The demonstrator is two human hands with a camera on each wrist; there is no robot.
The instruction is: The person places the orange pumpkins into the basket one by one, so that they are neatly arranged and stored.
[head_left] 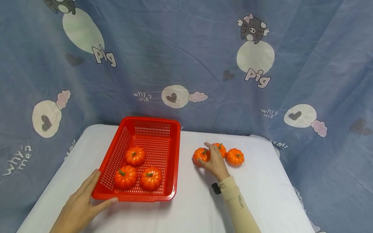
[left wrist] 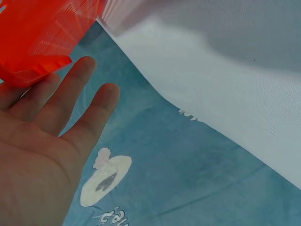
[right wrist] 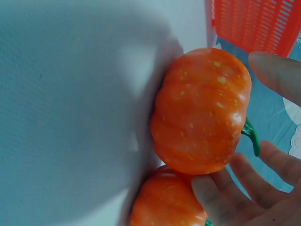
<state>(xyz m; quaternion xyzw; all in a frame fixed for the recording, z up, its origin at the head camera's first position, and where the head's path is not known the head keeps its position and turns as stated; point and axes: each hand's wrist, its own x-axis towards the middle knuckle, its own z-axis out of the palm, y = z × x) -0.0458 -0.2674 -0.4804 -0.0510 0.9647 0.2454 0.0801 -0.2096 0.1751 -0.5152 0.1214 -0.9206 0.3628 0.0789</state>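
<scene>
- Glossy orange ribbed pumpkin with a green stem [head_left: 199, 154] – on the table, leftmost of the three right of the basket.
- Right hand [head_left: 216, 163] is around it, thumb and fingers apart on either side – can't tell how firmly they touch, but no clamped grip.
- Two more orange pumpkins, one [head_left: 222, 150] just behind the fingers, another [head_left: 235, 157] further right.
- Red rectangular perforated plastic basket [head_left: 174, 155] to the left, three similar pumpkins [head_left: 151, 178] inside.
- Left hand [head_left: 83, 200] at its near left corner, fingers straight, thumb spread.
- White cloth-covered table [head_left: 201, 207], blue pig-print curtain [head_left: 209, 48] behind.
</scene>
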